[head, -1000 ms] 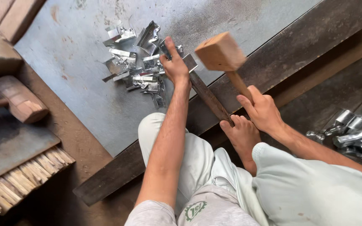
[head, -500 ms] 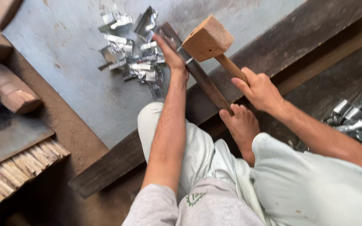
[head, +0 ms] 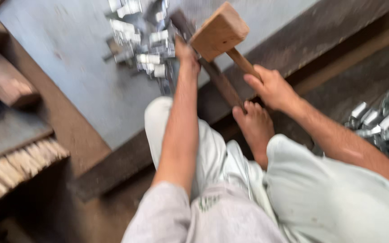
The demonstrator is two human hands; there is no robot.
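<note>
My right hand (head: 273, 87) grips the handle of a wooden mallet (head: 220, 30), whose block head hangs just above a dark metal bar (head: 212, 72). The bar slants from the grey metal sheet (head: 68, 58) toward my bare foot (head: 255, 128), which rests on its near end. My left hand (head: 186, 54) reaches out along the bar and presses on its far end, next to a heap of small shiny metal clips (head: 140, 40). The whole view is motion-blurred.
A second wooden mallet (head: 10, 83) lies at the left. Pale wooden slats (head: 14, 164) stick out at the lower left. Another pile of shiny metal pieces (head: 381, 123) sits at the right. A dark beam (head: 293, 49) edges the sheet.
The mallet head has stayed raised over the bar while the camera moved closer and tilted. My left hand has slid slightly further along the bar toward the clips.
</note>
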